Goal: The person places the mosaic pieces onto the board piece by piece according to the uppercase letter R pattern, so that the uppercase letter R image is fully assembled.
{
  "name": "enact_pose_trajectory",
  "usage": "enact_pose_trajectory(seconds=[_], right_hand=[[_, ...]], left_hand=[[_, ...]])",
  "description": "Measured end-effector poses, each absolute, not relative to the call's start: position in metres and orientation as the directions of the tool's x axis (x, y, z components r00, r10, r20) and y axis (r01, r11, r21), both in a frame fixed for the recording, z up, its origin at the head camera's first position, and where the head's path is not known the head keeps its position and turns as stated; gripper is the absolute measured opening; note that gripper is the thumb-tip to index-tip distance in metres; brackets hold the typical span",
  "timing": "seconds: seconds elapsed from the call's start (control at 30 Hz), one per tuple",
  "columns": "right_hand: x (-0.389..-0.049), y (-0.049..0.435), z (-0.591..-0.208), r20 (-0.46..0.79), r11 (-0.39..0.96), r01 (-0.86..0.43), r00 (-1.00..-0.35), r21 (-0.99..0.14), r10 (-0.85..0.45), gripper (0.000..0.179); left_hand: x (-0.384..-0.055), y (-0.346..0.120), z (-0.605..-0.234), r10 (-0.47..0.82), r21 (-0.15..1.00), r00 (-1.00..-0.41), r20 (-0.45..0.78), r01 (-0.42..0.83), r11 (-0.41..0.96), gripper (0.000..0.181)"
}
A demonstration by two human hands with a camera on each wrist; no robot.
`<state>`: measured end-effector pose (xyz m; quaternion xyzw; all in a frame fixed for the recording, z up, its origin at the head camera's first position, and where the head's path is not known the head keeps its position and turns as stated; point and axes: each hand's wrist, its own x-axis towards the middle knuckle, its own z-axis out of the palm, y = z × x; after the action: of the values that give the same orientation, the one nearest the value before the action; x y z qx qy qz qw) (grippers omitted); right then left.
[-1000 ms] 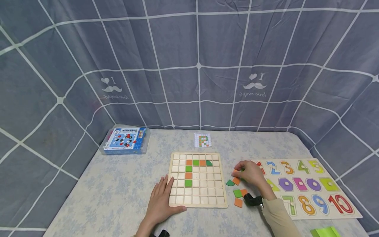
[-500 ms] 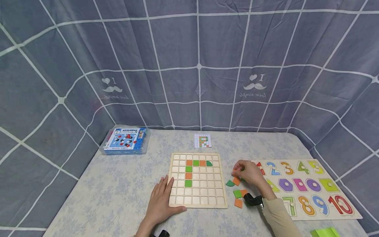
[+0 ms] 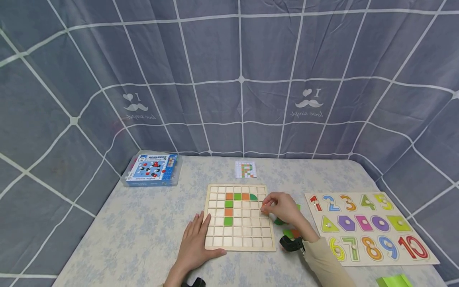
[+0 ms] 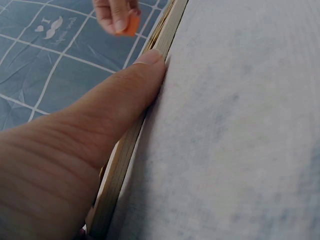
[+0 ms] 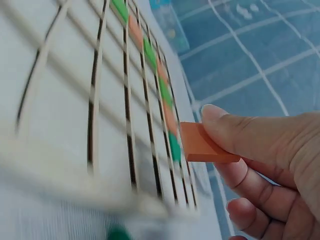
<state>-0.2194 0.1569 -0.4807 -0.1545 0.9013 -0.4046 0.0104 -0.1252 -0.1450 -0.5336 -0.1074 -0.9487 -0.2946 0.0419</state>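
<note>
Right wrist view: with right grip (image 5: 292,152) pinched on orange square tile (image 5: 196,142), lower level into wooden grid board (image 3: 238,231), bracing with outspread left hand (image 3: 195,240).

1 to 10 are seen on the number board (image 3: 371,233); mirrored "i" and "love simple" on the curtain (image 3: 265,52); an "r" on the card (image 3: 246,170); print on the box (image 3: 152,170) is illegible.

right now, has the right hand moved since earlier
Yes: in the head view the right hand went left, from the number puzzle to the edge of the grid board.
</note>
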Motion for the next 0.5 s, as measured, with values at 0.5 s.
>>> enact_pose_trajectory(seconds=[0.5], right_hand=[[-0.203, 0.088, -0.488, 0.164, 0.525, -0.449, -0.849, -0.723, -0.502, 0.007]], left_hand=[[-0.123, -0.146, -0.532, 0.190, 0.543, -0.966, 0.178, 0.257, 0.799, 0.112]])
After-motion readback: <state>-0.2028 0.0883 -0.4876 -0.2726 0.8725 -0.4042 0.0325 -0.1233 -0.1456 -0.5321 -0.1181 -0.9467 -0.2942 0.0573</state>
